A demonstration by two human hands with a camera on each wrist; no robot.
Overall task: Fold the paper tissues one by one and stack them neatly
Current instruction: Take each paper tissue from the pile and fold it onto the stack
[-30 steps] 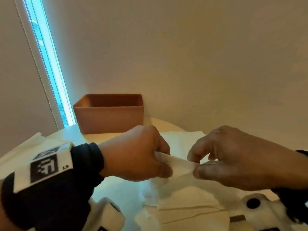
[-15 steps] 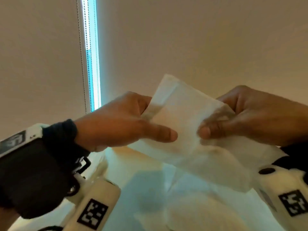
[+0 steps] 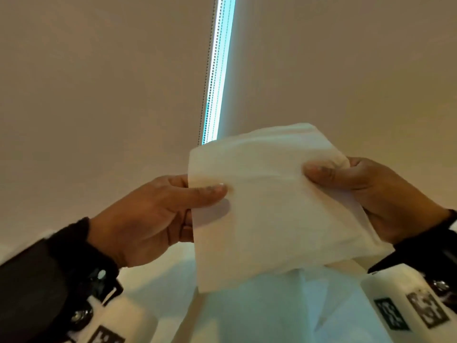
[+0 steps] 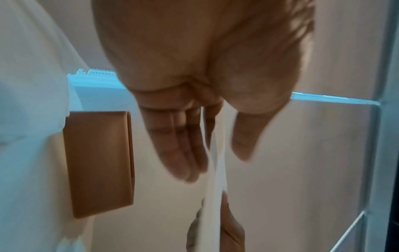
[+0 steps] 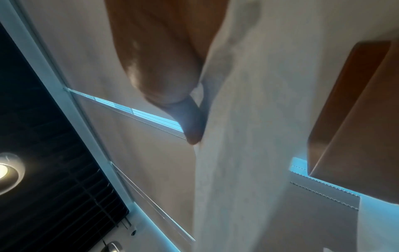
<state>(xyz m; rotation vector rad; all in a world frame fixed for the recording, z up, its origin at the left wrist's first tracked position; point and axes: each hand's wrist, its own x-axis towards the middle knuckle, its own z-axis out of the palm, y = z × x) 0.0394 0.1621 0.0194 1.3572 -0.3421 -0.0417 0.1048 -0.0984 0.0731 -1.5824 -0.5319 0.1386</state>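
Tissue: I have one white paper tissue (image 3: 267,206) held up in the air between both hands, spread out flat and facing me, its lower edge hanging free above the table.
Left hand: my left hand (image 3: 148,219) pinches the tissue's left edge, thumb lying across the near face and the fingers behind it. From the left wrist camera the fingers (image 4: 179,153) are nearly straight and pressed together against one side of the sheet, the thumb on the other.
Right hand: my right hand (image 3: 385,194) pinches the upper right corner, thumb on the near face, the other fingers curled behind where the paper bunches slightly. The right wrist camera shows only the thumb tip against the sheet (image 5: 248,153); the other fingers are hidden by the paper.
Table: more white tissues (image 3: 284,313) lie on the table (image 3: 158,288) below the raised sheet; I cannot tell whether they are folded or how they are stacked.
Box: a brown open box (image 4: 99,162) shows in both wrist views, standing on the table beyond the hands, apart from the held tissue.
Background: a beige roller blind (image 3: 99,95) with a bright strip of window (image 3: 217,82) beside a bead chain.
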